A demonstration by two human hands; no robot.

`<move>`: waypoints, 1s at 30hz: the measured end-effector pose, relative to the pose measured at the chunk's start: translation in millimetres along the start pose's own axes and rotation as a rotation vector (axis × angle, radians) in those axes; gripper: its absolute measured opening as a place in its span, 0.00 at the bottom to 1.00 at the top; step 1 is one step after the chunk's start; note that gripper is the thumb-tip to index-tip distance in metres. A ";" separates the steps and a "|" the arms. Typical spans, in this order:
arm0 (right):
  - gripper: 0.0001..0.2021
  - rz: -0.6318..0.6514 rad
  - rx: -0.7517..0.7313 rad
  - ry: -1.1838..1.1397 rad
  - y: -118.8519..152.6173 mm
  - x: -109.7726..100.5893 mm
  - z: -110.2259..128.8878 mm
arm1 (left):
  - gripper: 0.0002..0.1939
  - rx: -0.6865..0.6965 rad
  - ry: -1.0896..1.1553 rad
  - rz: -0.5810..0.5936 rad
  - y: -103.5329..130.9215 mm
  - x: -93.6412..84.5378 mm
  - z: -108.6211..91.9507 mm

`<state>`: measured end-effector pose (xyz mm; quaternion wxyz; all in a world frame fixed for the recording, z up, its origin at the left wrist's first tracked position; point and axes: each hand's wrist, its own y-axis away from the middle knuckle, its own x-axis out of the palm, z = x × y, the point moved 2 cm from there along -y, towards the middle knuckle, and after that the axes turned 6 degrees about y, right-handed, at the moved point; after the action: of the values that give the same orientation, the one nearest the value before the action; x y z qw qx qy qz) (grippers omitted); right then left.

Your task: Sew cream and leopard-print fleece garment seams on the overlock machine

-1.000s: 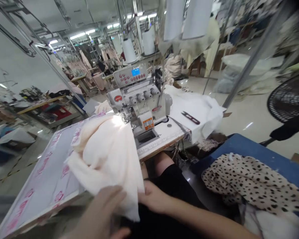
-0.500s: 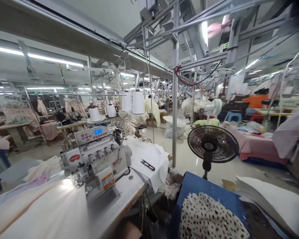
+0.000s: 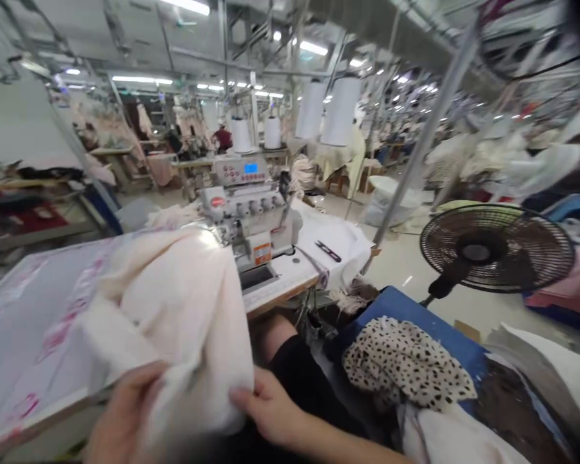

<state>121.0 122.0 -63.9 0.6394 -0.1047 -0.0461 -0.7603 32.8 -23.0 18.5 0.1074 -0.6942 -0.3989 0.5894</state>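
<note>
The left fingers and right fingers hold cream fabric beside the sewing machine.

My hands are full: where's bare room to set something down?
Likely the printed tabletop left of the pale cloth, and the blue strip between spotted cloth and fan. Crowded: before the sewing machine, where left hand and right hand hold pale cloth.

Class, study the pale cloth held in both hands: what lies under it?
The table shows left of the cloth and seems to run beneath it. The folds cover the rest: whatever else lies there cannot be seen.
</note>
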 end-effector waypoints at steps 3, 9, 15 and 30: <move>0.24 -0.006 -0.059 -0.007 4.0 0.9 14.3 | 0.07 -0.105 0.227 0.201 5.3 14.5 -20.5; 0.16 -0.009 -0.044 -0.026 18.8 -12.9 5.7 | 0.23 0.052 0.235 0.202 35.3 50.4 -12.9; 0.18 0.016 0.081 0.020 26.6 -16.4 -7.5 | 0.23 0.170 0.320 0.139 48.7 52.8 -16.5; 0.17 0.043 0.218 -0.022 53.4 -19.0 1.5 | 0.13 0.318 0.369 0.121 29.3 58.5 -38.7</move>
<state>176.7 131.1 -70.0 0.6627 -0.0440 -0.1332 -0.7356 79.5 10.0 -31.6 0.2507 -0.7873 -0.2324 0.5132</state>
